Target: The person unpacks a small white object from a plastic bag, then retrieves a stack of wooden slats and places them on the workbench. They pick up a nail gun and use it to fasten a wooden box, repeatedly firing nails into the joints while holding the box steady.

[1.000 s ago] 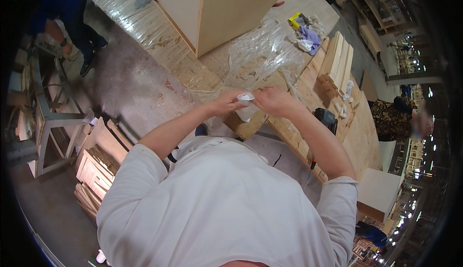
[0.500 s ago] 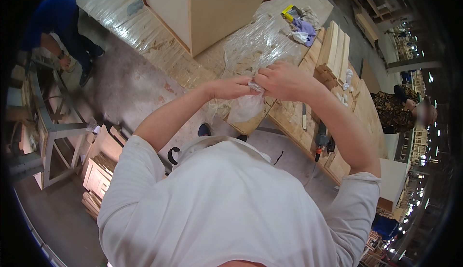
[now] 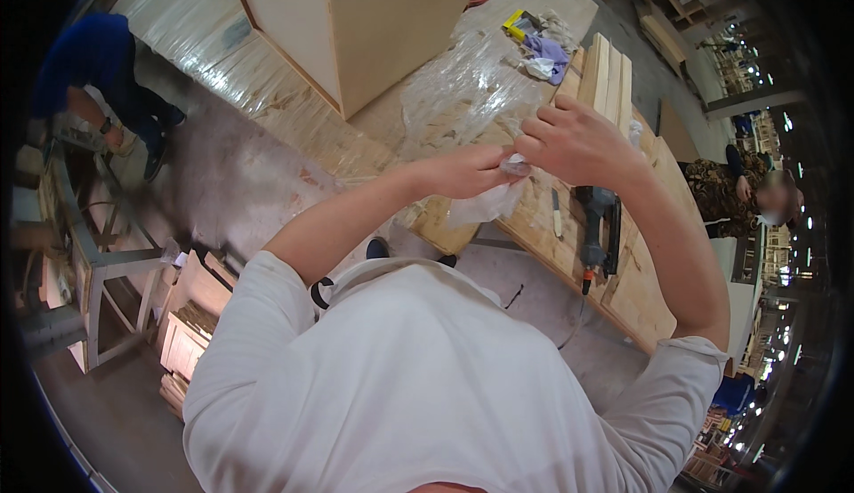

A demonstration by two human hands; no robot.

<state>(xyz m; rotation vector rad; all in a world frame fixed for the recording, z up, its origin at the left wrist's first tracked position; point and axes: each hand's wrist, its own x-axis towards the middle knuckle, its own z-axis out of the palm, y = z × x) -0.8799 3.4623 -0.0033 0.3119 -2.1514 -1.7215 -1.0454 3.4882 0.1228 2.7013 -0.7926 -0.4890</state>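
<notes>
Both of my hands are raised in front of me and close together over the edge of a wooden workbench [image 3: 534, 248]. Between them is a thin clear plastic bag [image 3: 485, 206], bunched at its top and hanging loose below. My left hand [image 3: 467, 171] pinches the gathered neck from the left. The fingers of my right hand [image 3: 574, 141] are curled in at the same neck, their tips partly hidden. On the bench beyond my right hand lie a black air nail gun [image 3: 594, 230] and a slim knife-like tool [image 3: 558, 214].
A pale wooden cabinet box [image 3: 396, 35] stands ahead on a film-covered surface, near crumpled clear film [image 3: 471, 79]. Stacked wooden strips [image 3: 605, 79] and purple-grey gloves [image 3: 549, 55] lie right. A person in blue [image 3: 89, 61] bends at a metal frame [image 3: 89, 262]; another person [image 3: 734, 192] stands right.
Both hands have shifted right with the plastic bag, still together at its neck. My right forearm has swung outward, showing more of the nail gun. The whole view has turned slightly.
</notes>
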